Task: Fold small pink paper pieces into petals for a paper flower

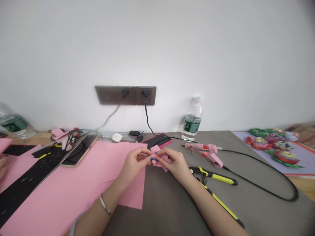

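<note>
One small pink paper piece point(159, 159) is being pinched above the grey desk mat point(157, 213) between the clamped fingertips point(152, 158) of the left hand point(134, 163) and right hand point(172, 162), with one pink sheet point(131, 193) being kept beside the left hand and one pink glue gun point(204, 152) and one pair of yellow-handled pliers point(216, 177) near the right

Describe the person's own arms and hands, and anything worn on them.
Left forearm and right forearm are bare; the left wears a slim silver bangle and, nearer the elbow, a wider pale band. Left hand and right hand have blue-painted nails.
</note>
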Tool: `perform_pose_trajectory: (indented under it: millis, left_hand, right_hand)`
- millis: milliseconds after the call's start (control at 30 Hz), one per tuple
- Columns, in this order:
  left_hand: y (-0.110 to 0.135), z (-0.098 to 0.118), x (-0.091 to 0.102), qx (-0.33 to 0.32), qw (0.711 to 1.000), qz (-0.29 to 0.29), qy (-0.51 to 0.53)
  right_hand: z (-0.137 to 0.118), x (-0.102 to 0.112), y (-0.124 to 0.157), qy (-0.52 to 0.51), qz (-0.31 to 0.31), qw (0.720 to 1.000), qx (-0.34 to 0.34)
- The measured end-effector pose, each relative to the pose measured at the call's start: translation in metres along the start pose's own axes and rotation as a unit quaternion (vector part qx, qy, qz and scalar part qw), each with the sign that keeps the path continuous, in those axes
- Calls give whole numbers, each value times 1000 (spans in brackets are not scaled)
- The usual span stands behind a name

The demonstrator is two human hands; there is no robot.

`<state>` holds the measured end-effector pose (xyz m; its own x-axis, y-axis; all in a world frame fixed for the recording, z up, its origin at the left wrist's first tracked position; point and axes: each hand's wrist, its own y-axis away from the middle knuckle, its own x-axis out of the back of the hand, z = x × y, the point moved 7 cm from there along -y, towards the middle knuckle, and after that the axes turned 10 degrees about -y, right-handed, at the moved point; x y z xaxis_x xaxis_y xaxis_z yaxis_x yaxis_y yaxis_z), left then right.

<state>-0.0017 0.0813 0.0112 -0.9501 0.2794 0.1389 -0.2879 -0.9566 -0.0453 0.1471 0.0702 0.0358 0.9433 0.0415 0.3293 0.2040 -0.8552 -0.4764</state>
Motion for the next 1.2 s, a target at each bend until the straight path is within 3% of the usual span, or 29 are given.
perform_pose_trajectory:
  millis: [167,433,633,733,867,1033,1200]
  left_hand:
    - [0,3,-1,-15,1000,-18,5]
    - [-1,2,1,-18,1000,-16,19]
    - [-2,0,0,-15,999,-20,22]
    - [-2,1,0,-27,999,-28,18]
    - [-2,-1,1,-24,999,-23,24]
    - [-2,0,3,-20,1000,-15,15]
    - [-1,5,4,-37,999,5,-22]
  right_hand:
    - [-1,3,0,29,15,999,24]
    - [-7,-2,5,95,-12,991,89]
    - [-9,-1,6,107,-3,990,94]
    - [-6,3,5,75,34,995,59]
    - [9,2,4,-32,54,997,-45]
    - [28,-5,5,-163,61,976,-134]
    - [33,-9,6,-238,68,954,-168]
